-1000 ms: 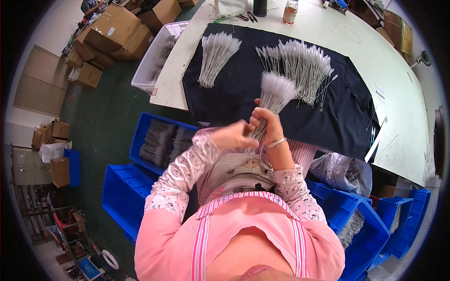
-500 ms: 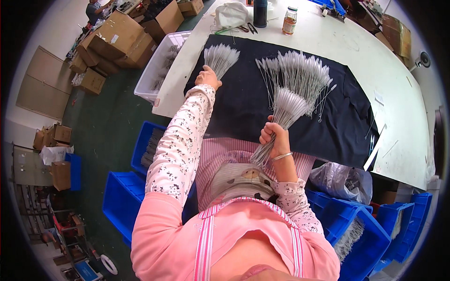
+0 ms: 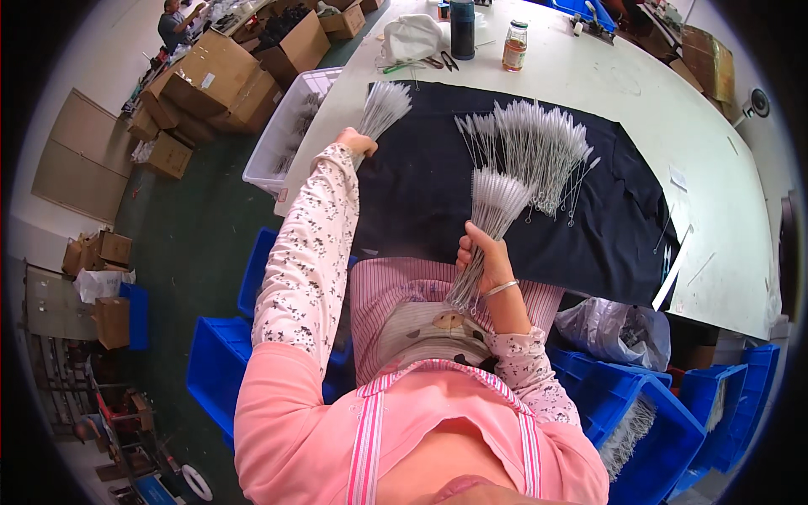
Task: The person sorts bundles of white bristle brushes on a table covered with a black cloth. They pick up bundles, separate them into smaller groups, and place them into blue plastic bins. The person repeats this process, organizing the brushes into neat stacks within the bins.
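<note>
My left hand [image 3: 358, 143] is closed round the stems of a bundle of thin straw brushes [image 3: 386, 104], at the left edge of the black cloth [image 3: 412, 194]. Their white bristle ends point away from me, tilted right. In my right hand [image 3: 486, 259] is a second bundle of straw brushes [image 3: 498, 199], gripped by its wire stems near the cloth's front edge. Its bristles fan out at the top, and the wire ends hang over my lap. A loose pile of the same brushes [image 3: 545, 139] lies on the cloth just beyond, with looped wire ends toward me.
On the white table [image 3: 715, 194] stand a dark bottle [image 3: 462, 32] and a glass jar [image 3: 515, 46], with small scissors [image 3: 449, 61] nearby. A white crate [image 3: 278, 151] sits left of the table. Blue bins [image 3: 220, 358] flank me. Cardboard boxes [image 3: 210, 80] and another person [image 3: 174, 27] are at far left.
My left hand has moved left and slightly toward me with its bundle. The right hand's bundle has shifted a little left and nearer, and stands more upright. The view has tipped slightly.
</note>
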A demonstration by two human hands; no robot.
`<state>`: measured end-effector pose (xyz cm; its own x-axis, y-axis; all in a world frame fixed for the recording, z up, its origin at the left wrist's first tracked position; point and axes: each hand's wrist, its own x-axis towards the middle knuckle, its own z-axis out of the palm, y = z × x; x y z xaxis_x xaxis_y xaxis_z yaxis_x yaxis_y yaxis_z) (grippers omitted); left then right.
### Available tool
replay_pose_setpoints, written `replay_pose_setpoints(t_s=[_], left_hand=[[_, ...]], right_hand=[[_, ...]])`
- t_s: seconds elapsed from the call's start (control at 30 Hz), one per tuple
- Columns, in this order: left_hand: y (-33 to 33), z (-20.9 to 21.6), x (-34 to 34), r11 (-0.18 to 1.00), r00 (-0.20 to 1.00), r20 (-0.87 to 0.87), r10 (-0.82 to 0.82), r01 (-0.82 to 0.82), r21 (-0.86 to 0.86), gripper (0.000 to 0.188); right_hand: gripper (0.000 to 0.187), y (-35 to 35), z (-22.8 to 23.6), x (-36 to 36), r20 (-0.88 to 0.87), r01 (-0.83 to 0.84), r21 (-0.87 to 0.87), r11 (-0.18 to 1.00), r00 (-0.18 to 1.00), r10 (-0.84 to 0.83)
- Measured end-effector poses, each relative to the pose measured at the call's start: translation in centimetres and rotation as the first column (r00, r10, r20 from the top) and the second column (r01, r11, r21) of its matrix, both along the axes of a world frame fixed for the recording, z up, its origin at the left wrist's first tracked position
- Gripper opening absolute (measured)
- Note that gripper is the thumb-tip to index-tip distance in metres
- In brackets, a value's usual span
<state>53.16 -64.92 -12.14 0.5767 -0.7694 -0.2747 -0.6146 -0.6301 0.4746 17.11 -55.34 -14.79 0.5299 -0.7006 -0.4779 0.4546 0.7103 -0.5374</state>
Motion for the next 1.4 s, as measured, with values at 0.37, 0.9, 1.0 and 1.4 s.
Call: replay_pose_setpoints(t_s=[0.37,0.9,1.0,1.4], left_hand=[[3.1,-0.2,3.8,0.873,0.950,-0.277,0.148,-0.257,-0.415,0.026],[15.9,0.2,-19.3,0.859,0.334,-0.888,-0.315,-0.297,-0.416,0.042],[17.0,-0.2,-20.7,0.808,0.334,-0.857,-0.392,-0.321,-0.494,0.047],[18.0,-1.2,-21.8,0.813,0.185,-0.894,-0.408,-0.371,-0.448,0.052]], right_hand=[[0.026,-0.1,1.0,2.0,-0.053,-0.025,-0.015,1.000,0.998,0.024],[0.038,-1.5,1.1,8.0,-0.191,0.123,-0.437,0.891,0.955,-0.225],[0.030,-0.3,1.4,7.6,-0.094,0.158,-0.543,0.825,0.965,-0.246],[0.045,1.3,2.8,6.0,-0.256,-0.084,-0.891,0.447,0.905,-0.340]])
